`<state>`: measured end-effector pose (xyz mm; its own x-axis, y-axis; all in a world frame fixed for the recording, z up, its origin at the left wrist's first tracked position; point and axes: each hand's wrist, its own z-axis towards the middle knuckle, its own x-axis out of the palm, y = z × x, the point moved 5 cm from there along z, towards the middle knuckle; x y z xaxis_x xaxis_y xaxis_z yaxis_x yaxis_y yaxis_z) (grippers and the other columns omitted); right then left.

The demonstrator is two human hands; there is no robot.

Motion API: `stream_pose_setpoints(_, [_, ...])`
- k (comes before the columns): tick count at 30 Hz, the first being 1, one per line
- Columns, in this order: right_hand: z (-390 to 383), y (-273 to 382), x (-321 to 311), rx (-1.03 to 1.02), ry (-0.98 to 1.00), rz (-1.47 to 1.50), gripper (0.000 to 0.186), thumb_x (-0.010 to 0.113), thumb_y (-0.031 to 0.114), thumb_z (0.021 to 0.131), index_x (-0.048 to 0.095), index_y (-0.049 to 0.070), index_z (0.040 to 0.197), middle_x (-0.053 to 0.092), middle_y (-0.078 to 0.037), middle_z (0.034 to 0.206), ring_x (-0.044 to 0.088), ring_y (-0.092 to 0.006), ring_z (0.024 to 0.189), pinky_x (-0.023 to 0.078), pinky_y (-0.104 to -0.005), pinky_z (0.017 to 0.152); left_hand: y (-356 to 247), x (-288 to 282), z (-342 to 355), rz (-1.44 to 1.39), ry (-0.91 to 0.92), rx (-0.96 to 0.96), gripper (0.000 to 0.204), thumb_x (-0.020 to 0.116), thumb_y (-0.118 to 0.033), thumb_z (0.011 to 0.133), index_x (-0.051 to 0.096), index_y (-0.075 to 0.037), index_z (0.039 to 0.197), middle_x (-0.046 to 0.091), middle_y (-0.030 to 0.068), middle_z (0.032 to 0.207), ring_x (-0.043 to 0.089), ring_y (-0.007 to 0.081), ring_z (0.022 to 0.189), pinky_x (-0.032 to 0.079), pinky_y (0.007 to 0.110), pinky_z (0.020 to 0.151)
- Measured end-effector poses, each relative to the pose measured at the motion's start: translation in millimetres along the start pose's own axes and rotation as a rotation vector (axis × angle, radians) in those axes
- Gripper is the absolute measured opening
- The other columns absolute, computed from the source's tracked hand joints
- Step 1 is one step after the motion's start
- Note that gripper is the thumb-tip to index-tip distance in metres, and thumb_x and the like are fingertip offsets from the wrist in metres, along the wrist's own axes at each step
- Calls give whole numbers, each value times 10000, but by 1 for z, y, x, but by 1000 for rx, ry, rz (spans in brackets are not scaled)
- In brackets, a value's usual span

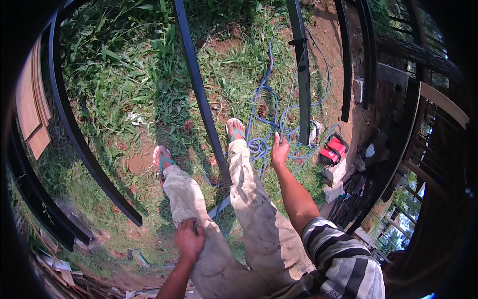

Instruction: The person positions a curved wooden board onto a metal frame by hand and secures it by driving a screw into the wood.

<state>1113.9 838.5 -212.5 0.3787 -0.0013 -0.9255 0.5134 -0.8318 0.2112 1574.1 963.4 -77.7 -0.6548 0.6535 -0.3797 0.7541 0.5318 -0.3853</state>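
Observation:
My right hand [280, 148] is closed on a small dark object [282, 138], beside a black metal bar [304, 89], above loose blue cable [258, 147] on the grass. My left hand [190, 238] rests against my left trouser leg [184, 194], fingers curled round something I cannot make out. Another long black bar [201, 94] runs between my two sandalled feet, the left [162, 162] on patchy grass and the right [234, 128] near the cable.
More black bars [79, 134] stand at both sides. Wooden boards [31, 89] lean at far left. A red-and-black machine [336, 145] sits on blocks [334, 174] at right, near a pile of dark scrap [348, 199] and a timber structure [433, 144].

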Motion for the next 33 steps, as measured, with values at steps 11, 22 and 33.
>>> stream_pose_setpoints(11, [119, 188, 27, -138, -55, 68, 532, 597, 518, 954, 687, -5, 932, 691, -258, 877, 649, -454, 839, 479, -538, 765, -16, 28, 0, 14, -15, -66, 288, 608, -230, 819, 693, -62, 1037, 681, 152, 1073, 595, 316, 1105, 436, 449, 957])
stream_pose_setpoints(22, [237, 352, 39, -132, -5, 46, 552, 595, 558, 933, 729, 27, 1004, 714, -249, 946, 676, -443, 932, 511, -520, 835, -45, 69, 16, 49, -8, -77, 280, 577, -264, 822, 668, -60, 991, 676, 115, 1047, 565, 291, 1115, 372, 492, 999])
stream_pose_setpoints(33, [106, 127, 3, -37, 70, -27, 512, 572, 513, 970, 684, 14, 979, 679, -235, 844, 641, -409, 815, 474, -503, 771, -59, 52, 25, 50, 28, -112, 291, 597, -277, 836, 659, -73, 1035, 667, 125, 1115, 560, 285, 1159, 383, 481, 1009])
